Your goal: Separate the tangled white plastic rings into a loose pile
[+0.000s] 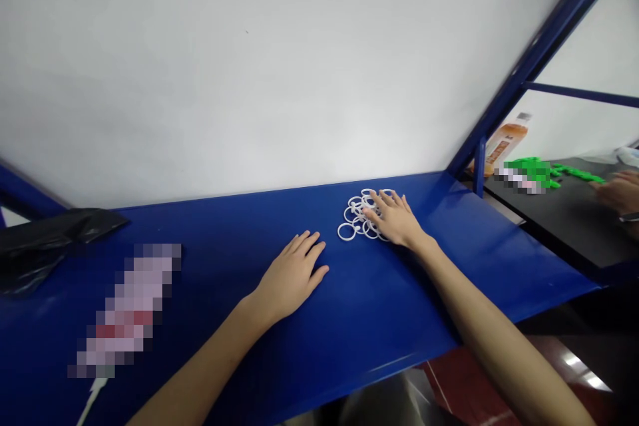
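Note:
A loose heap of several white rings [347,231] with small knobs lies on the blue tabletop [369,299], right of centre. Over the heap rests my right hand [394,218], palm down with fingers spread, covering part of the rings. Whether any ring is under its palm is hidden. My left hand [292,276] lies flat on the table to the left of the rings, fingers stretched out and apart from them, with nothing held.
On the left are a black plastic bag [60,233] and a blurred-out flat item [134,306] with a white cable [92,396]. Blue posts [519,73] frame the right end. Beyond, a black table [574,213] holds a bottle [506,143], green pieces [536,170] and another person's hand [619,193].

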`<state>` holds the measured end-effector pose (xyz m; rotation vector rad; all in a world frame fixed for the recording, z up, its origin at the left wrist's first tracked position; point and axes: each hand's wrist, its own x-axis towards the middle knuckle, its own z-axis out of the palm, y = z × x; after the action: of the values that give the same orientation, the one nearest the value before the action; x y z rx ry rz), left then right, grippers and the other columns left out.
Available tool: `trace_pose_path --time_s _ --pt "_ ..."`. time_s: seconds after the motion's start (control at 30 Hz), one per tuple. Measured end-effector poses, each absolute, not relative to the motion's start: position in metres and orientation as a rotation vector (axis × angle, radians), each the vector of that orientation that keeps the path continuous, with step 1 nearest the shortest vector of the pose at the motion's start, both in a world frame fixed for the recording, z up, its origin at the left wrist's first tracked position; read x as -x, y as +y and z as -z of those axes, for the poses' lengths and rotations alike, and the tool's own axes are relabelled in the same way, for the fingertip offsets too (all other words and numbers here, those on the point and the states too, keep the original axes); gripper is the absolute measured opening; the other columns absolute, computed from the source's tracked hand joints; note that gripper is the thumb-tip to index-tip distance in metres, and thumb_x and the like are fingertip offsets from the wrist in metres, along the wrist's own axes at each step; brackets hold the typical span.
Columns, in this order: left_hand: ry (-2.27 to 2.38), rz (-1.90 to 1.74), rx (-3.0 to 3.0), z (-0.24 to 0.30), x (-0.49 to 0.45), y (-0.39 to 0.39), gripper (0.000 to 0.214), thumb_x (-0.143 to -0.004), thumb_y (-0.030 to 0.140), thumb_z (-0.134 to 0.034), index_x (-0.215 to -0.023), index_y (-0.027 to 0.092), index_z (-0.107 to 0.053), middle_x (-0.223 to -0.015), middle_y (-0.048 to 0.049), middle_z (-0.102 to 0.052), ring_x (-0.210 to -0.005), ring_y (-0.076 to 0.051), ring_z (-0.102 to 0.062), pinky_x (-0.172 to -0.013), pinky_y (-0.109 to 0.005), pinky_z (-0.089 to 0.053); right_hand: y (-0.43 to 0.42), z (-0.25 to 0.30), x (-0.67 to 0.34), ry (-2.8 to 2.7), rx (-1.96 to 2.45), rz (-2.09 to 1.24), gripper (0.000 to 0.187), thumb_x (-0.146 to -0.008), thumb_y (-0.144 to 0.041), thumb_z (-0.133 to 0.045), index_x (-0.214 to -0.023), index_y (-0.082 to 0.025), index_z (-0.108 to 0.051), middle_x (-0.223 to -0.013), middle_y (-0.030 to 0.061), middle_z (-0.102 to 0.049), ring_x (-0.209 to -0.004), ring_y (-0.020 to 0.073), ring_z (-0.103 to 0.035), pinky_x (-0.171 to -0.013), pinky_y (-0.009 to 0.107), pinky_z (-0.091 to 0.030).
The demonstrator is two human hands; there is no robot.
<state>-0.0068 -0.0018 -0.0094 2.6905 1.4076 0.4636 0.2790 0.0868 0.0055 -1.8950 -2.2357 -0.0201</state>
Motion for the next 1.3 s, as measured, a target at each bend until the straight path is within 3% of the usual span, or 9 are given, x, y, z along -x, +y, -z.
trace_pose_path --time_s 0.13,0.3,0.57,0.7,0.8,0.9,1.07,1.3 --pt "1.423 -0.415 -2.672 0.01 0.007 -0.001 0.049 -0.1 0.043 -0.044 -0.14 0.015 -0.053 -0.152 -0.0121 -0.046 -0.144 -0.03 -0.038 -0.119 -0.05 -0.032 0.083 -0.007 -0.281 -2.176 2.019 0.02 0.087 -0.093 -0.075 -0.022 -0.156 -0.016 -0.029 -0.158 0.0155 -0.034 -0.149 0.0424 -0.018 -0.119 0.061 -0.015" --pt "1.432 -0.392 -2.693 0.01 0.007 -0.001 0.05 -0.101 0.044 -0.042 -0.141 0.016 -0.052 -0.152 -0.011 -0.046 -0.144 -0.029 -0.038 -0.12 -0.048 -0.031 0.073 -0.005 -0.26 -2.343 1.84 0.021 0.098 -0.09 -0.08 -0.017 -0.155 -0.009 -0.032 -0.161 0.0151 -0.027 -0.151 0.039 -0.009 -0.123 0.054 -0.01" --pt "1.428 -0.368 -2.712 0.01 0.007 -0.001 0.05 -0.101 0.045 -0.042 -0.141 0.016 -0.052 -0.153 -0.0106 -0.046 -0.144 -0.029 -0.037 -0.12 -0.048 -0.032 0.078 -0.007 -0.271 -2.284 1.99 -0.031 0.094 -0.092 -0.078 -0.013 -0.154 -0.011 -0.035 -0.158 0.0171 -0.033 -0.149 0.0401 -0.019 -0.122 0.055 -0.012" --pt "1.422 -0.393 -2.701 0.011 0.008 0.0 0.05 -0.101 0.044 -0.042 -0.141 0.016 -0.052 -0.152 -0.0108 -0.046 -0.144 -0.029 -0.037 -0.12 -0.049 -0.032 0.068 -0.011 -0.262 -2.328 1.901 -0.012 0.098 -0.09 -0.08 -0.013 -0.154 -0.008 -0.032 -0.159 0.0177 -0.031 -0.15 0.0402 -0.016 -0.122 0.055 -0.012" --pt "1.413 -0.447 -2.696 0.014 0.008 0.0 0.049 -0.1 0.045 -0.043 -0.139 0.017 -0.053 -0.152 -0.011 -0.047 -0.144 -0.029 -0.038 -0.12 -0.049 -0.032 0.065 -0.01 -0.252 -2.381 1.764 0.004 0.096 -0.09 -0.08 -0.016 -0.158 -0.013 -0.024 -0.162 0.0152 -0.025 -0.151 0.0372 -0.014 -0.123 0.052 -0.012" --pt "1.409 -0.471 -2.696 0.014 0.008 0.0 0.049 -0.1 0.045 -0.042 -0.139 0.017 -0.054 -0.151 -0.0112 -0.047 -0.144 -0.029 -0.038 -0.119 -0.049 -0.032 0.068 -0.008 -0.252 -2.402 1.765 -0.034 0.09 -0.09 -0.079 -0.019 -0.157 -0.019 -0.029 -0.162 0.0131 -0.026 -0.15 0.0377 -0.015 -0.122 0.054 -0.014" --pt "1.406 -0.433 -2.703 0.012 0.009 -0.001 0.05 -0.101 0.045 -0.041 -0.139 0.016 -0.054 -0.151 -0.0116 -0.047 -0.144 -0.029 -0.038 -0.12 -0.049 -0.031 0.069 -0.006 -0.26 -2.348 1.827 -0.08 0.092 -0.09 -0.079 -0.019 -0.155 -0.016 -0.033 -0.161 0.0151 -0.028 -0.15 0.0404 -0.013 -0.121 0.056 -0.014" --pt "1.419 -0.43 -2.694 0.011 0.008 -0.001 0.05 -0.1 0.046 -0.042 -0.139 0.017 -0.054 -0.152 -0.0109 -0.047 -0.143 -0.029 -0.038 -0.12 -0.047 -0.031 0.07 -0.005 -0.254 -2.387 1.765 -0.046 0.086 -0.092 -0.077 -0.022 -0.155 -0.019 -0.033 -0.161 0.0121 -0.029 -0.15 0.0378 -0.016 -0.122 0.056 -0.014"
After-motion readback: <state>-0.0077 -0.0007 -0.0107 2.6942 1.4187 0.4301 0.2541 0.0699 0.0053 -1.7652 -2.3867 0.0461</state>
